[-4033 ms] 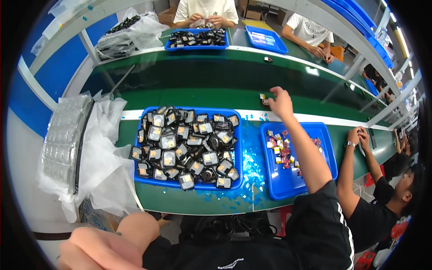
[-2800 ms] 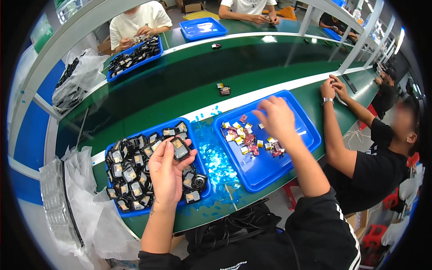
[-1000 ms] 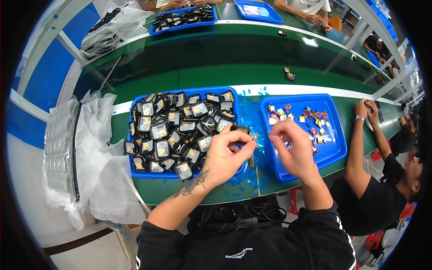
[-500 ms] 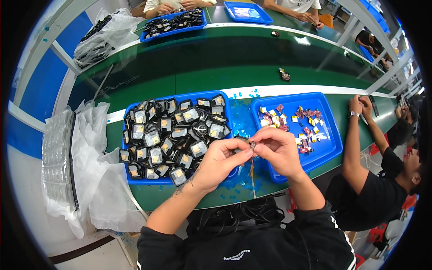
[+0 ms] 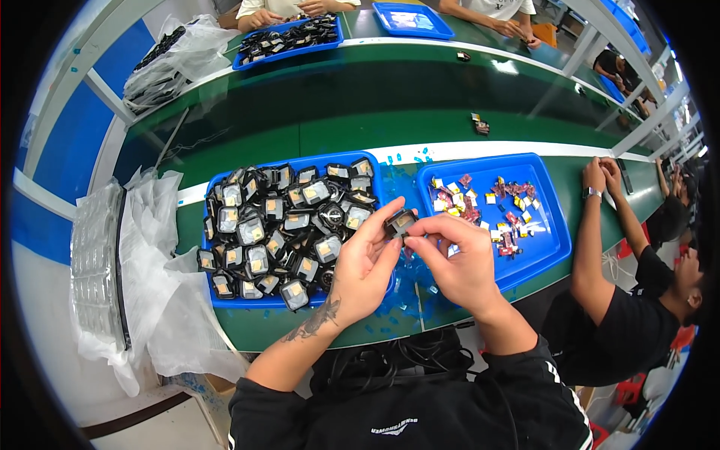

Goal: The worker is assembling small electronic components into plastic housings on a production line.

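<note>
Black part [image 5: 398, 222] between left hand [image 5: 365, 264] and right hand [image 5: 459, 259], above tray edge [image 5: 390, 285].

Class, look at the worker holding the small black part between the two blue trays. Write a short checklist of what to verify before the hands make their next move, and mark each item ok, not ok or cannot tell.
1. Small black part held by both hands: ok, left hand supports it and right hand pinches it.
2. Part held over the bench, between the trays: ok.
3. Left blue tray stocked with black parts: ok, it is full.
4. Right blue tray stocked with small coloured pieces: ok, and within easy reach by the look of it.
5. A small piece already fitted to the part: cannot tell, fingers hide it.
6. Neighbour's forearm clear of the right tray: ok, beside its edge.
</note>
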Tool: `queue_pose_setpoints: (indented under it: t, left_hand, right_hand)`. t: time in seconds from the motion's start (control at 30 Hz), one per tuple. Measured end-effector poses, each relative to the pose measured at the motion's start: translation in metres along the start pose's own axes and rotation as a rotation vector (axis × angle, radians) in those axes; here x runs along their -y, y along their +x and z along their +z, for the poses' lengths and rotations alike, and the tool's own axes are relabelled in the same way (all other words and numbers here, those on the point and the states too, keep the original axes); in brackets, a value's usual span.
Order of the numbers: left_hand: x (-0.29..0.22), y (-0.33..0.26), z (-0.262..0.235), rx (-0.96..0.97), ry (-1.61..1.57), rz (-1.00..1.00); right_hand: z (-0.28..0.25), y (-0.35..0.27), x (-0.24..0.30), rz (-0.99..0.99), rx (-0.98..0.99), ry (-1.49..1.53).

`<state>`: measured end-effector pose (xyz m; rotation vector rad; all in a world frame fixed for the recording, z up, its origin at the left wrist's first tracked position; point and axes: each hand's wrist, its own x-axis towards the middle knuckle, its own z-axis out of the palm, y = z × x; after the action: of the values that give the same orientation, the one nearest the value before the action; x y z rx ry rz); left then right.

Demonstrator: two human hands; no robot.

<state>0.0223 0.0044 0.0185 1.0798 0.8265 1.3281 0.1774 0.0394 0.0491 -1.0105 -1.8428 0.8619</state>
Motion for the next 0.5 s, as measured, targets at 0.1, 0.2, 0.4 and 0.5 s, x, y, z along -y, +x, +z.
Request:
queue_pose_setpoints:
  t: [0.1, 0.2, 0.4, 0.5]
  left_hand:
    - [0.006, -0.001, -0.001, 0.046, -0.060, -0.020]
    - [0.008, -0.003, -0.002, 0.053, -0.063, -0.018]
    - [0.012, -0.002, -0.004, 0.092, -0.089, -0.032]
    - [0.012, -0.002, -0.004, 0.103, -0.087, -0.033]
  right_hand:
    - [0.001, 0.002, 0.007, -0.091, -0.019, -0.107]
    - [0.002, 0.002, 0.007, 0.013, -0.009, -0.064]
    - [-0.001, 0.003, 0.002, -0.092, 0.004, -0.151]
    - [-0.002, 0.003, 0.000, -0.080, 0.020, -0.132]
